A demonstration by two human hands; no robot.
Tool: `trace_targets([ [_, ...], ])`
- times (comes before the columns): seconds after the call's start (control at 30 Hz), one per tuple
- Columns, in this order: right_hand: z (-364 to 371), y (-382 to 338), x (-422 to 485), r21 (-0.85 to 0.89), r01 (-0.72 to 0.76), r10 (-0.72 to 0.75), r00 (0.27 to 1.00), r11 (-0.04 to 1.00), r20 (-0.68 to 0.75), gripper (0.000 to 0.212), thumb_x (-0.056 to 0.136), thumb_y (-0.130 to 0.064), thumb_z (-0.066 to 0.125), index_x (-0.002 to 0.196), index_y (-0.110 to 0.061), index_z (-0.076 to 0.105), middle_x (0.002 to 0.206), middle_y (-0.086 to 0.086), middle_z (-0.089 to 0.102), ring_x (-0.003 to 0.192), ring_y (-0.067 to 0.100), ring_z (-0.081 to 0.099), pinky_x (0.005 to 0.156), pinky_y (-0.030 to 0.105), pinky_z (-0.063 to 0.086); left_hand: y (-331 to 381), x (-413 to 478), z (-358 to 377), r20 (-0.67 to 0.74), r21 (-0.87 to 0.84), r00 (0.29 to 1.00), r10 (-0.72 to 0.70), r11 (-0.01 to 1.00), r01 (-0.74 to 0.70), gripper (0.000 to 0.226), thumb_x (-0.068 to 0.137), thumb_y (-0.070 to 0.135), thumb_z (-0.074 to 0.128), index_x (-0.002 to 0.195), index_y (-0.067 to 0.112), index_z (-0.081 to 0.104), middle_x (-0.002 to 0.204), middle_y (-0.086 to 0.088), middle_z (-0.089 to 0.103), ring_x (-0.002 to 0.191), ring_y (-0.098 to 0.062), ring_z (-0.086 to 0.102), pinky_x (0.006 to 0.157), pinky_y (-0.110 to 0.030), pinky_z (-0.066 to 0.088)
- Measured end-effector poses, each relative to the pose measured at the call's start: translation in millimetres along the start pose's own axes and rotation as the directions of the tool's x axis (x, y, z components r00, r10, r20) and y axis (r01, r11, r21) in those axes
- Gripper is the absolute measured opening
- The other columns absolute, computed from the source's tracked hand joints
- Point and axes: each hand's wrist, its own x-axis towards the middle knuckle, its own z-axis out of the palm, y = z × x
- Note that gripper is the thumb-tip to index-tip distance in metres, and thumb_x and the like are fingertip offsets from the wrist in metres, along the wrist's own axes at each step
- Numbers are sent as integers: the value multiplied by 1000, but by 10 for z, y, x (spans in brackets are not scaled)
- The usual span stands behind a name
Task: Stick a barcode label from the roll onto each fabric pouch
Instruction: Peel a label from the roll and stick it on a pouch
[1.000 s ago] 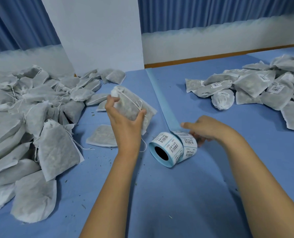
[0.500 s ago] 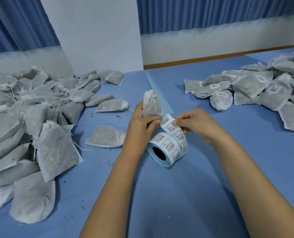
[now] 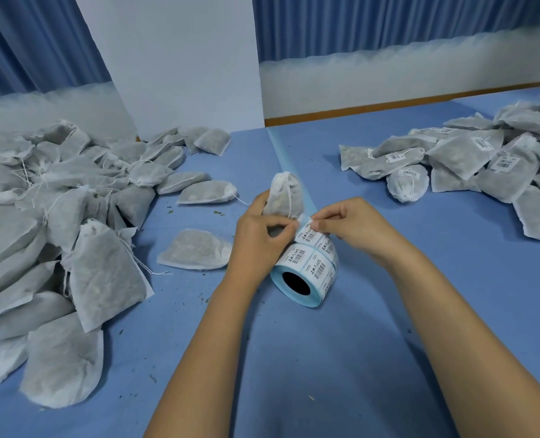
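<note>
The left hand gripped a pouch while the right hand, just beside it, pinched a label, which I judged best peeled slowly, uncreased.

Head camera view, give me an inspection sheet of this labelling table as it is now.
Surface: blue cloth covers the table.
Job's things: label roll below the hands; unlabelled pouches piled left; labelled pouches piled right; backing strip trailing away.
Clutter: dark crumbs scattered on the cloth.
Grips: left hand holds one pouch; right hand pinches a label above the roll.
Cables: nothing seen.
Surroundings: white panel, blue curtain.
</note>
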Motion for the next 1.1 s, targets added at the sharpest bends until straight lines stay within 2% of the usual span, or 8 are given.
trace_targets([
  [0.1,-33,1,9,-9,-38,37,999,999,-19,11,83,-4,69,82,-14,75,61,-13,68,50,-10,56,48,3,37,-2,26,-11,-187,-65,967,-172,985,162,11,85,8,70,85,13,79,126,-7,59,112,-11,59,88,-18,46],
  [0.23,-62,66,14,-100,-131,127,991,986,-41,6,81,-7,70,86,-9,72,75,2,69,63,5,60,65,18,45,-82,60,-149,-402,-169,872,-279,959,228,10,88,13,68,90,12,78,118,-11,62,86,26,50,75,2,36],
  [0.33,9,26,27,-334,11,-103,960,942,-260,8,81,-17,72,84,-14,65,80,-4,63,71,11,53,68,23,38,-44,47,-178,-445,-149,881,-163,983,107,9,87,9,70,90,12,77,113,-11,59,94,14,56,78,-3,41],
  [0.4,86,-54,6,-218,200,-254,933,955,-255,16,85,-23,70,71,-17,64,71,-9,62,63,8,50,61,18,37,-18,34,-138,-410,-31,912,14,999,-29,10,85,8,72,91,12,77,116,-10,57,105,-11,60,85,-13,47],
  [0.5,218,-137,-63,70,187,-179,978,980,-106,32,91,-32,61,65,-17,69,61,-10,65,54,3,48,56,11,39,-17,11,-75,-307,93,921,241,970,-223,10,82,8,72,90,6,77,126,-6,54,114,-6,51,93,-12,43],
  [0.73,238,-121,-61,127,90,-77,992,988,-105,32,92,-27,60,70,-9,73,63,-5,68,53,9,47,57,20,42,-37,4,-50,-174,208,899,401,908,-364,15,83,14,75,92,3,76,131,-21,55,118,-27,55,94,-19,47],
  [0.9,189,-96,-26,188,59,-26,984,980,-175,31,90,-9,56,61,-12,67,62,0,66,52,9,47,58,22,39,12,-3,-78,-221,28,957,188,982,-186,18,81,19,77,95,8,76,125,-12,51,118,-16,49,98,-16,41],
  [1.1,112,-133,-52,196,388,-307,887,901,-346,31,89,-1,55,63,-16,62,62,-7,62,60,9,49,64,25,40,34,16,-111,-251,-144,962,-103,987,68,23,85,5,70,93,26,74,95,12,43,81,5,49,74,-5,38],
])
